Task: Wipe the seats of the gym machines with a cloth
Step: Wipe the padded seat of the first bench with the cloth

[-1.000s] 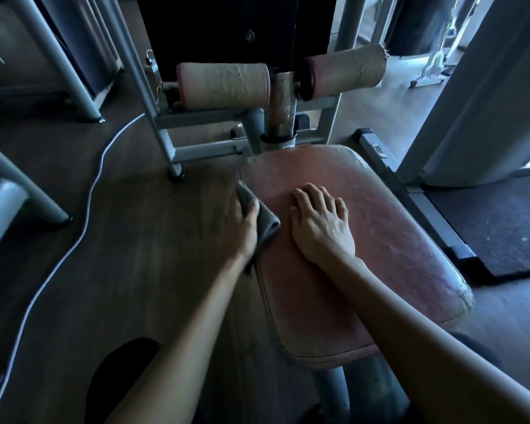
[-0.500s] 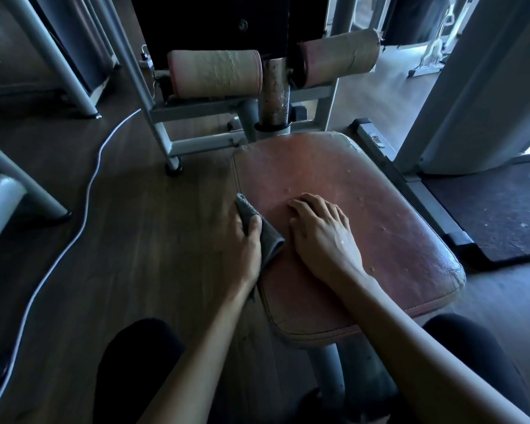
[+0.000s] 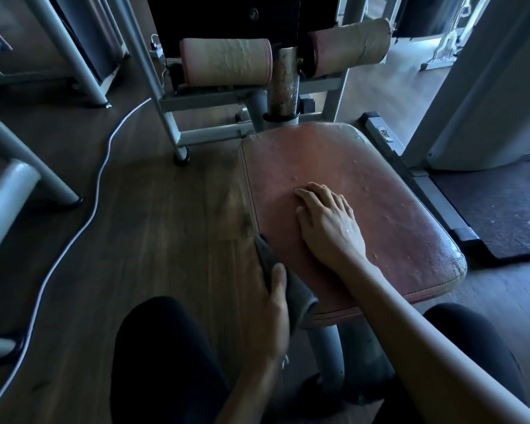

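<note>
On worn red seat [image 3: 380,191] over wood floor [image 3: 153,228]: right hand [image 3: 331,228] flat, left hand [image 3: 273,310] around cloth [image 3: 300,292].

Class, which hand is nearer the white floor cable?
Left. The left hand grips the cloth at the seat edge facing the cable; the right hand lies flat atop the seat, farther away.

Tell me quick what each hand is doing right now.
Left hand: grips the grey cloth at the left edge of the seat.
Right hand: open, resting flat on the seat.
</note>
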Available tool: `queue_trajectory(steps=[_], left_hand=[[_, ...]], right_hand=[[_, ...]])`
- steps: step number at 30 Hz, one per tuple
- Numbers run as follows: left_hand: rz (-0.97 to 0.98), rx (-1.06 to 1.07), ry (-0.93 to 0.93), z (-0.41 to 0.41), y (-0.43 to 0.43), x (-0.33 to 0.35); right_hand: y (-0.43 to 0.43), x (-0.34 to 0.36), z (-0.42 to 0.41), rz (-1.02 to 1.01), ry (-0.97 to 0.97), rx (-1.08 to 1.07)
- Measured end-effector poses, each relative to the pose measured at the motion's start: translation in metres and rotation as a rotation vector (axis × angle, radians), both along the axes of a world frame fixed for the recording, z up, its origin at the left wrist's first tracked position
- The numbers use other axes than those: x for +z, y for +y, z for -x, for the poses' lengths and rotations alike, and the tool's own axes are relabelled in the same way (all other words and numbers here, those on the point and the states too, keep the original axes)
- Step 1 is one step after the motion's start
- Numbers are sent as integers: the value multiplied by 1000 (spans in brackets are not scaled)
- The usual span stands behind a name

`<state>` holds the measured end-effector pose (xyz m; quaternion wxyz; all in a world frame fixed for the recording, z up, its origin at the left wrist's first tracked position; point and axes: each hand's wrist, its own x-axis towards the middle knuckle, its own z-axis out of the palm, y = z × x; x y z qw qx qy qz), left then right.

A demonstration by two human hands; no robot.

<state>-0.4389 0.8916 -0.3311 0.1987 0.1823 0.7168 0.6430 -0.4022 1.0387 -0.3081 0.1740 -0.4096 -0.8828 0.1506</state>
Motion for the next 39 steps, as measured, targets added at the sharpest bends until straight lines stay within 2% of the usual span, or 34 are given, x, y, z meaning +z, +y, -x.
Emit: queue_trajectory(steps=[3,6,9,11,13,17,21,24,28,34,37,39], left_hand=[[42,-63,78,30,27,0],[54,-45,-53,65,55,-1],[67,14,15,44,39,-2],[-42,-29,69,23,18,-6],[-76,-83,31,10,6,-17],[60,-59,81,32,35,-2],[139,-122,76,63,57,3],[121,-43,138,26,24,2],[99,17,42,-17,-7,-5],[222,-14,172,37,39,-3],[262,-1,328,10,14,-2],[261,-10,366,-3,-3,-4]], right_hand=[[0,0,-1,15,-3,-2],[0,1,-1,24,-3,3],[0,1,0,22,5,1],[0,1,0,24,7,-4],[0,1,0,29,5,-7],[1,0,0,15,9,-10],[1,0,0,-2,0,-3],[-1,-1,0,-13,-7,-6],[-2,1,-3,7,-22,8],[-26,2,-48,-25,-19,-2],[-36,-2,-58,-88,27,-57],[-38,-2,-56,-104,54,-87]])
